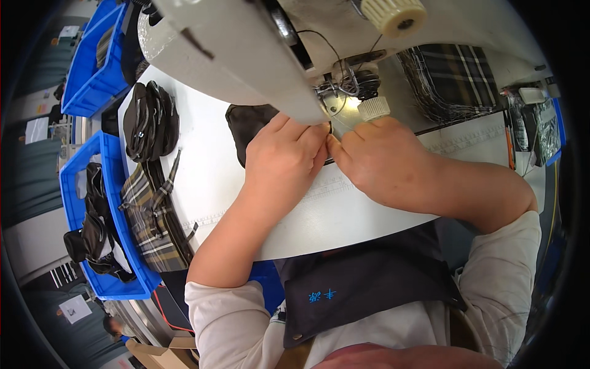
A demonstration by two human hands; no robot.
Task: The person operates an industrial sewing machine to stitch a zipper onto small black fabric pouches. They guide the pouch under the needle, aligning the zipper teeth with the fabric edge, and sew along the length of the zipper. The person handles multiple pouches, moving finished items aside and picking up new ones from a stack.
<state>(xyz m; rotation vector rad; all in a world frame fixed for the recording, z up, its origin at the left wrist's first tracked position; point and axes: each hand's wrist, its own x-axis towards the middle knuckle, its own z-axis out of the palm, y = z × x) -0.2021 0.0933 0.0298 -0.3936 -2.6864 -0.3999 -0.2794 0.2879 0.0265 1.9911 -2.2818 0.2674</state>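
From the head view, both hands are meeting right under the head of a white sewing machine (246,55). The left hand (284,161) is curling its fingers closed over a piece of dark fabric (246,126), pressing it flat to the table, probably to keep it from sliding. The right hand (376,161) is pinching with thumb and forefinger at the same spot, fingertips touching those of the left, seemingly feeding the edge of the piece toward the needle area (335,92); what sits between the pinched fingers is too small to tell. The dark fabric is lying on the table just left of the needle, mostly hidden beneath the left hand.

The work surface is a white table (203,178) with a ruler strip running along it. A stack of dark finished pieces (150,120) is sitting well to the left, and plaid fabric pieces (150,215) are hanging over the table's near-left edge. More plaid cloth (455,77) is piled behind the machine on the right. Blue plastic bins (92,74) are standing beside the table on the left, the nearer one holding dark items. Around this, a workshop floor is showing at the rim of the picture
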